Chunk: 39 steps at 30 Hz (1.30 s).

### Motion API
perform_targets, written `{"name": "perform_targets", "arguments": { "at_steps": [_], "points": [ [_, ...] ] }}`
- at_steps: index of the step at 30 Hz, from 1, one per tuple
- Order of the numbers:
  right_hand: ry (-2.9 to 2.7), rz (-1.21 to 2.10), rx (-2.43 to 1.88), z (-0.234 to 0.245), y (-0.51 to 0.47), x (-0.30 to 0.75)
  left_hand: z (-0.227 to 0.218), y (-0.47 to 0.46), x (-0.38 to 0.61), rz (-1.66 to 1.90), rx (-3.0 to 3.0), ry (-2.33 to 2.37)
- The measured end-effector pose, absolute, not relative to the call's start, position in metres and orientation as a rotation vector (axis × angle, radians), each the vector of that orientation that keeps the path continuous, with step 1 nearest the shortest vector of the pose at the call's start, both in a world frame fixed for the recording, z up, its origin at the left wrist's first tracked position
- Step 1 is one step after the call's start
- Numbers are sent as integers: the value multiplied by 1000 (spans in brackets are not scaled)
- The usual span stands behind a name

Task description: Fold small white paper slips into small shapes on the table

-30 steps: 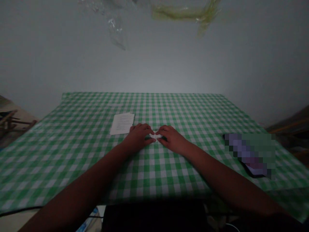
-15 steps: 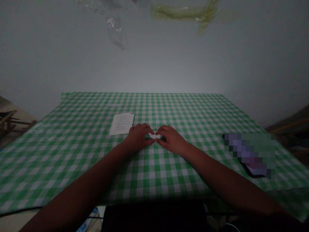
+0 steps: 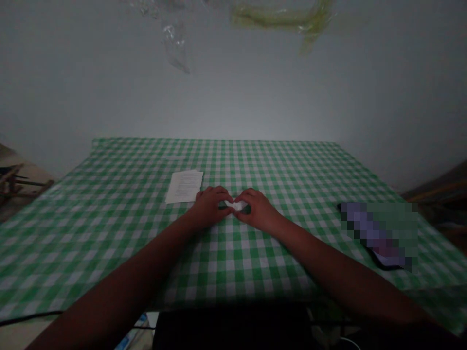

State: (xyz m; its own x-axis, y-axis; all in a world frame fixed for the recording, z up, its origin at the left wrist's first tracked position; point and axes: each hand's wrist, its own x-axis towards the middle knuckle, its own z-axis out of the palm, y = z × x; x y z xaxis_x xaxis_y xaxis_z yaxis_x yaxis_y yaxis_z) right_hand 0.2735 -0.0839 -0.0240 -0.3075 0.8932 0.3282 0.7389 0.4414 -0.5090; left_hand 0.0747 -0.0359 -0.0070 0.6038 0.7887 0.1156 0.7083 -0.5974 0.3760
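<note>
Work position: my left hand (image 3: pixel 210 204) and my right hand (image 3: pixel 258 210) meet at the centre of the frame, slightly below its midline. Workpiece: a small white paper piece (image 3: pixel 239 206), located between the two sets of fingertips. Finger state: on each hand, I have thumb and forefinger curved toward each other, narrow at the tips, pinching the paper piece; its exact folds are too small to read. Support surface: a green-and-white gingham tablecloth (image 3: pixel 226 265), spanning the middle and lower frame. Adjacent items: a stack of printed sheets (image 3: pixel 185 186) lies left of centre, its lower right corner just beside my left hand; I cannot tell whether they touch. A black-edged phone (image 3: pixel 368 228), its screen pixelated, lies at right, well apart from my right hand. Background: a pale wall (image 3: pixel 233 97), with yellow tape (image 3: pixel 270 17) at upper centre-right
</note>
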Motion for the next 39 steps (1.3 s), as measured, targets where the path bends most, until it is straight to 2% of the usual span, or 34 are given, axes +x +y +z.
{"name": "perform_targets", "arguments": {
  "at_steps": [39],
  "points": [
    [-2217,347,-1301,-28,-79,280,-9,-35,76,459,2478,1258]
  ]
}}
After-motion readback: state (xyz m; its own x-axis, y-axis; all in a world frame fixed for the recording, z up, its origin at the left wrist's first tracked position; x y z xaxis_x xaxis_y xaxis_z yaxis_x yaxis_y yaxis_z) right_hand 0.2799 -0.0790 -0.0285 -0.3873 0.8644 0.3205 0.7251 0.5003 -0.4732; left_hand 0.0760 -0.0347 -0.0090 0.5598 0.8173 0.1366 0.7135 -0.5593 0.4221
